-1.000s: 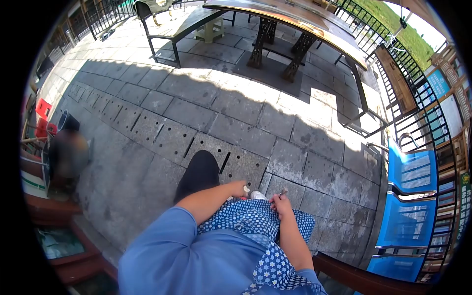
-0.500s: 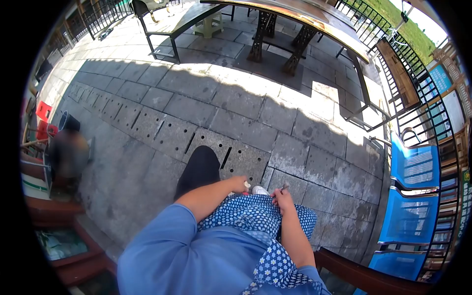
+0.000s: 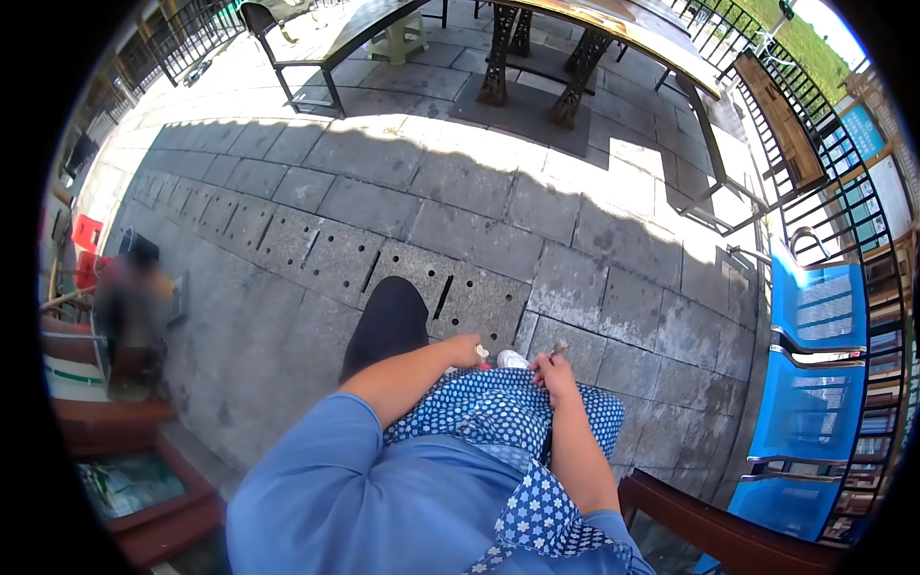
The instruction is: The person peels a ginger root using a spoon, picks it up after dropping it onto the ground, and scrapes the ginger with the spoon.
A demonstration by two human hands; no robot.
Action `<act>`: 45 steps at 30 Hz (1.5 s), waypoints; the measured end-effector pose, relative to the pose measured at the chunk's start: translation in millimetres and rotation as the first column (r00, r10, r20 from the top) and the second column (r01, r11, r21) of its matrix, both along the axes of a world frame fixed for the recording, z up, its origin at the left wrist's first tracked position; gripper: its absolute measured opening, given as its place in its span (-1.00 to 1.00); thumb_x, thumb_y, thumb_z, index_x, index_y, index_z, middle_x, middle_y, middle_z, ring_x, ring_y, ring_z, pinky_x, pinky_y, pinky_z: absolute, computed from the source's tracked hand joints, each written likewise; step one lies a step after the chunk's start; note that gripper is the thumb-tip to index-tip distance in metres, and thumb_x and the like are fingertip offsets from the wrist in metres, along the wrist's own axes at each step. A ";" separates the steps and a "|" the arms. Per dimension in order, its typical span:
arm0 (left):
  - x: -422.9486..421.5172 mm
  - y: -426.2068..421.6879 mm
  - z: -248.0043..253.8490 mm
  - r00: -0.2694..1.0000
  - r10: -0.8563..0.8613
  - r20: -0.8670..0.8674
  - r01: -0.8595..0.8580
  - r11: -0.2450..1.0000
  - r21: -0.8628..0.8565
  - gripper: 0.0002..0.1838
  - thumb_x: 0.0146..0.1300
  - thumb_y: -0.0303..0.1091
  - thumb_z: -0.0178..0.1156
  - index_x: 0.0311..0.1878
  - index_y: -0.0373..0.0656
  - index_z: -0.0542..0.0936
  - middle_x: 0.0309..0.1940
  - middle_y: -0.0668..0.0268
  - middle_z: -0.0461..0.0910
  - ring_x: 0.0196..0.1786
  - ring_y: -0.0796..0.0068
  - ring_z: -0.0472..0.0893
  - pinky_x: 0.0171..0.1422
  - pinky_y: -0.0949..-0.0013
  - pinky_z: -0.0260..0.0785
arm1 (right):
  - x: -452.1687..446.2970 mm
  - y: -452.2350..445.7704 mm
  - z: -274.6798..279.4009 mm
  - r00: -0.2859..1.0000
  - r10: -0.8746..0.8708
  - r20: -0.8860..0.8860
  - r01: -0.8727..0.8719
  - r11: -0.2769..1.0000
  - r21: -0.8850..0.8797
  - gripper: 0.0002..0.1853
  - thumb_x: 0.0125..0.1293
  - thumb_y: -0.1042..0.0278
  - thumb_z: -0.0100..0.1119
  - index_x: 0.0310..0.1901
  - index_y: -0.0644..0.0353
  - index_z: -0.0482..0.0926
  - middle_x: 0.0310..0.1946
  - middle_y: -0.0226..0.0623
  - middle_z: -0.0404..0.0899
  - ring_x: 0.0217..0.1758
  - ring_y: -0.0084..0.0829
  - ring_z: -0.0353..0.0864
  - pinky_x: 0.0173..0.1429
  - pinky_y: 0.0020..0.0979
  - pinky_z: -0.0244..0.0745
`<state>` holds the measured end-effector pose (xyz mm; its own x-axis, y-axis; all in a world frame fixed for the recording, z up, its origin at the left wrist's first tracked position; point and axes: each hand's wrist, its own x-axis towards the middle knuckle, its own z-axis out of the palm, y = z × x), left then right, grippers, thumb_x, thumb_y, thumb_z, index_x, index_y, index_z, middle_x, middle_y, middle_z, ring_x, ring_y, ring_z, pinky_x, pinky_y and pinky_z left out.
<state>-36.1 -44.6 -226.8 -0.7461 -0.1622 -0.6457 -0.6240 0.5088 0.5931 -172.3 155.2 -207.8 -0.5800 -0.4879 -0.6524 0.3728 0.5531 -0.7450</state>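
Two pieces: I have a pale piece [image 3: 482,353] pinched at the tip of my left grip [image 3: 466,351], a greyish piece [image 3: 561,346] jutting forward from my right grip [image 3: 554,373], curled round it

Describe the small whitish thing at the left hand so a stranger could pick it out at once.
Find the blue patterned cloth over the person's lap, low in the middle. At its upper edge, go to the left hand, where the small whitish thing shows. It is paler than the right hand's greyish thing and smaller than the white shoe between the hands.
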 end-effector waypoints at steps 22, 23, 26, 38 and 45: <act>2.4 -0.4 -20.2 0.999 0.033 0.011 -0.033 0.999 -0.020 -0.44 -0.06 -0.08 0.27 -0.02 -0.20 0.43 -0.14 0.00 0.52 -0.06 0.10 0.51 0.01 0.23 0.33 | -1.4 -4.7 -1.5 1.000 0.020 0.021 -0.020 1.000 0.001 -0.75 0.31 0.22 -0.07 -0.36 0.23 0.45 -0.50 -0.37 0.51 -0.62 -0.62 0.41 -0.56 -0.60 0.28; 2.3 -0.3 -20.4 0.999 0.039 0.009 -0.039 0.999 -0.008 -0.45 -0.07 -0.09 0.27 -0.03 -0.20 0.43 -0.14 0.00 0.52 -0.06 0.09 0.51 0.01 0.23 0.33 | -1.2 -4.3 -1.7 1.000 0.021 0.018 -0.021 1.000 0.001 -0.75 0.31 0.22 -0.07 -0.36 0.23 0.45 -0.50 -0.37 0.51 -0.62 -0.62 0.41 -0.56 -0.60 0.28; -0.4 -1.3 -10.6 0.999 0.032 0.031 -0.032 0.999 0.010 -0.44 -0.06 -0.11 0.26 0.00 -0.20 0.42 -0.10 0.00 0.50 -0.02 0.09 0.49 0.04 0.22 0.31 | -0.6 -2.9 -2.2 1.000 0.017 0.003 -0.017 1.000 -0.007 -0.75 0.31 0.22 -0.08 -0.36 0.23 0.45 -0.49 -0.35 0.52 -0.62 -0.61 0.41 -0.56 -0.60 0.28; -0.8 -0.2 -5.6 0.999 0.033 -0.006 -0.033 0.999 -0.004 -0.43 -0.06 -0.13 0.26 0.00 -0.25 0.41 -0.08 -0.01 0.49 0.00 0.10 0.48 0.05 0.24 0.31 | 1.0 1.1 1.1 0.999 0.025 -0.023 -0.025 1.000 -0.003 -0.77 0.31 0.23 -0.08 -0.35 0.23 0.44 -0.49 -0.33 0.53 -0.63 -0.59 0.42 -0.57 -0.58 0.30; 1.5 -0.8 0.6 0.997 0.057 -0.044 -0.057 0.998 0.017 -0.38 -0.08 -0.07 0.29 0.02 -0.23 0.40 -0.11 0.00 0.50 -0.03 0.13 0.50 0.02 0.26 0.32 | 1.3 4.8 -0.7 0.999 0.023 -0.031 -0.023 1.000 0.019 -0.77 0.30 0.23 -0.07 -0.32 0.24 0.44 -0.45 -0.31 0.55 -0.62 -0.58 0.43 -0.57 -0.57 0.29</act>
